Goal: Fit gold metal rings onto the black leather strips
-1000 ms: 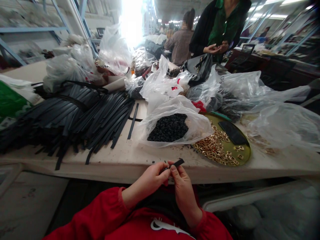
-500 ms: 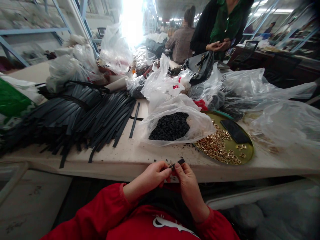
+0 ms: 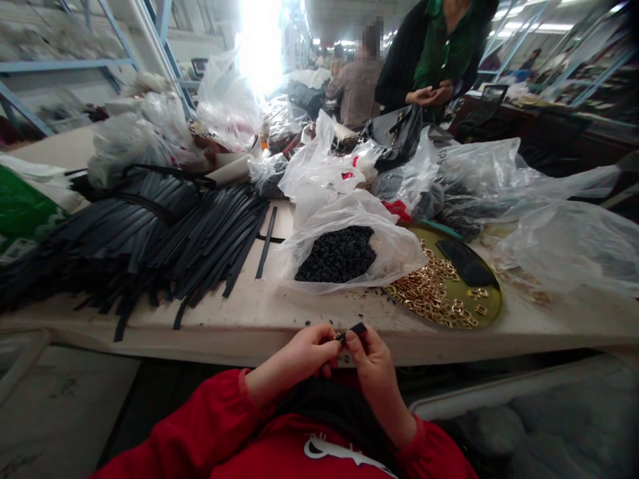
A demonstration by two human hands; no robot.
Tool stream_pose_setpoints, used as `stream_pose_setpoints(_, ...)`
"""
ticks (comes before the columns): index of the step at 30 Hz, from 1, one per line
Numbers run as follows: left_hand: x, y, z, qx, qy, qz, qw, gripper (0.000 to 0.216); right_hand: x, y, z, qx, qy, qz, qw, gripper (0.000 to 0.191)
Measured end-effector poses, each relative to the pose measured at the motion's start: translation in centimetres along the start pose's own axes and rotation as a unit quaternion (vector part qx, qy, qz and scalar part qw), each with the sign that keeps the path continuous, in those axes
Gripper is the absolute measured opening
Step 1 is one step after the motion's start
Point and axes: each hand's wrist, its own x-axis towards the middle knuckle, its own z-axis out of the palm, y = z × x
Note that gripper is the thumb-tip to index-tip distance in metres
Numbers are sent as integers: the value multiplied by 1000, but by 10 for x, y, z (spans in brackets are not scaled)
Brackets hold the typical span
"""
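Observation:
Both my hands meet at the near edge of the table, in red sleeves. My left hand (image 3: 307, 352) and my right hand (image 3: 372, 359) pinch one short black strap piece (image 3: 355, 329) between their fingertips; only its end shows above my fingers. Just beyond them an open clear bag of small black pieces (image 3: 337, 253) lies on the table. To its right a round gold tray (image 3: 492, 306) holds several small gold buckles (image 3: 424, 293) and a black phone (image 3: 464, 263). A big heap of long black straps (image 3: 164, 233) covers the left of the table.
Many crumpled clear plastic bags (image 3: 504, 179) crowd the table's back and right. A black handbag (image 3: 399, 133) stands at the back. A person in a green top and black jacket (image 3: 434, 60) stands across the table; another sits behind. Blue shelving (image 3: 64, 60) lines the left.
The black strap piece has slid further into my fingers, so less of it sticks out than one second ago. My hands stayed at the table edge.

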Motion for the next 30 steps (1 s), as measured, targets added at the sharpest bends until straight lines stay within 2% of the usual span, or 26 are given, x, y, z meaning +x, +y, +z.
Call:
stream_pose_setpoints(3, 2, -3, -1, 17, 22, 35, 999, 17, 2, 3, -3, -92, 10, -147, 985, 10)
stream_pose_setpoints(5, 2, -3, -3, 43, 35, 57, 997, 22, 6, 3, -5, -96, 9, -175, 980, 7)
stream_pose_setpoints(11, 11, -2, -13, 62, 17, 79, 995, 28, 22, -3, -4, 34, -64, -23, 997, 17)
stream_pose_setpoints(14, 20, -3, -17, 36, 31, 89, 995, 19, 30, -2, -7, 58, -131, -7, 990, 22)
stream_pose_setpoints(16, 24, -1, -20, 44, 43, 110, 992, 25, 46, 0, -14, 29, -181, -25, 983, 27)
stream_pose_setpoints(17, 25, 1, -22, 58, 45, 116, 991, 24, 58, 0, -20, -3, -181, -38, 983, 29)
stream_pose_setpoints(19, 28, 5, -26, 88, 52, 118, 988, 21, 91, 1, -31, -124, -119, -66, 983, 31)
stream_pose_setpoints(20, 29, 7, -28, 96, 59, 118, 987, 21, 109, 1, -35, -220, -69, -76, 970, 29)
stream_pose_setpoints(21, 30, 8, -29, 97, 64, 117, 986, 22, 127, 1, -38, -336, -40, -83, 937, 26)
stream_pose_setpoints(22, 31, 8, -31, 94, 67, 115, 987, 22, 144, 1, -39, -437, -34, -78, 895, 23)
stream_pose_setpoints(24, 33, 7, -32, 87, 66, 113, 988, 22, 168, 3, -36, -529, -32, -66, 845, 19)
stream_pose_setpoints(27, 36, 0, -32, 81, 60, 103, 990, 23, 183, 9, -27, -561, -31, -56, 825, 16)
stream_pose_setpoints(30, 36, -3, -31, 73, 63, 95, 991, 24, 182, 15, -24, -575, -32, -52, 816, 14)
